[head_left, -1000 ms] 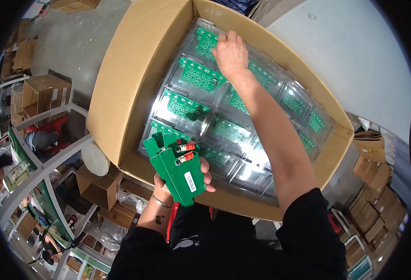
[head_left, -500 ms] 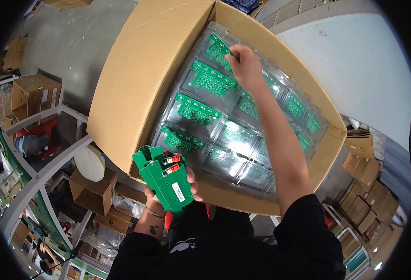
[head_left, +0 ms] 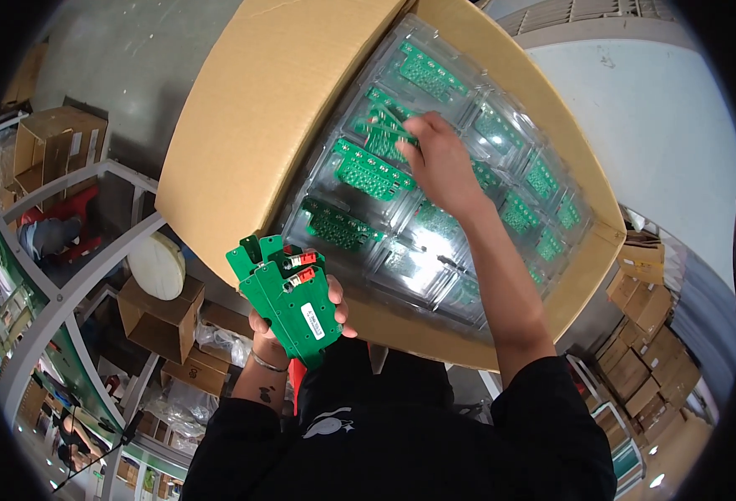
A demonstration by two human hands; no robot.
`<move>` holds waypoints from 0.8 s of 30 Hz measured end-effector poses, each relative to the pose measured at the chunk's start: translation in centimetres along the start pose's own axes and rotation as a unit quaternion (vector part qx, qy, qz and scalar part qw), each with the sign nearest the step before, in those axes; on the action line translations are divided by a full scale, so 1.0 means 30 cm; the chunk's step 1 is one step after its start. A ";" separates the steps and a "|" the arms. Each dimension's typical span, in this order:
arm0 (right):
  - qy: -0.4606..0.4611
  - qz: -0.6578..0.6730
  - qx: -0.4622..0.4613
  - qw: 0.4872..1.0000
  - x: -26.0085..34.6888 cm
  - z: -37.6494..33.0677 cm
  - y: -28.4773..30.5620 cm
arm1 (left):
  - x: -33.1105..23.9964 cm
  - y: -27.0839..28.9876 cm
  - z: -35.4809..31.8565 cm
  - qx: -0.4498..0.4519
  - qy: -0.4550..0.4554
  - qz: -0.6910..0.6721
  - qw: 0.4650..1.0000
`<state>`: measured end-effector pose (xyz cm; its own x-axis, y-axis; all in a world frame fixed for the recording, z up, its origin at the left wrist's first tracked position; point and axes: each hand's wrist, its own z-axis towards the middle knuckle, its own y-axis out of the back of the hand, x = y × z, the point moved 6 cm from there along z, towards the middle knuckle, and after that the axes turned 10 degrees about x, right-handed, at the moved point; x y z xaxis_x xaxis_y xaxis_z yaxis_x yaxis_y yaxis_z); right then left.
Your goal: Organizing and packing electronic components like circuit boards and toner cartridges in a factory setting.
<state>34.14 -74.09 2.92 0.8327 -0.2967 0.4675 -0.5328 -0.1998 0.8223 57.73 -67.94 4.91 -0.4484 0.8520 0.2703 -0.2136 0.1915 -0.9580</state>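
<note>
My left hand (head_left: 340, 307) is closed round a small stack of green circuit boards (head_left: 288, 309), held at the near left corner of the big cardboard box. The top board carries red-and-white connectors and a white label. Over the clear plastic tray (head_left: 297, 238) inside the box, my right hand (head_left: 443, 163) pinches the end of a thin green circuit board (head_left: 394, 123), seen nearly edge-on and blurred. It hangs just above another green board in the second pocket from the far end. Single boards lie in other pockets, such as a green board (head_left: 372, 171) nearer to me.
The cardboard box (head_left: 242, 108) has its left flap folded outward. A white surface (head_left: 627, 100) lies to the right of it. At left stand a grey metal frame (head_left: 92, 292) and open cartons (head_left: 159, 321). Flattened or stacked cartons (head_left: 652, 359) are at far right.
My right hand has moved toward me from the farthest left pocket to the pocket beside it. A board now lies in that farthest pocket. My left hand keeps its stack.
</note>
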 end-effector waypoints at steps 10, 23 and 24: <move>-0.011 -0.024 -0.036 0.999 0.135 -0.107 -0.200 | -0.008 -0.003 -0.017 -0.018 -0.017 0.025 0.999; -0.014 0.015 0.050 0.999 0.233 -0.241 -0.360 | 0.001 -0.006 -0.118 -0.038 -0.047 0.016 0.998; -0.040 0.013 0.046 0.998 0.232 -0.240 -0.367 | -0.001 -0.007 -0.112 -0.032 -0.047 0.017 0.998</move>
<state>46.88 -67.22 -0.54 0.8061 -0.3757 0.4572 -0.5682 -0.2756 0.7754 60.70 -66.39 4.79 -0.5338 0.8100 0.2429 -0.1433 0.1964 -0.9700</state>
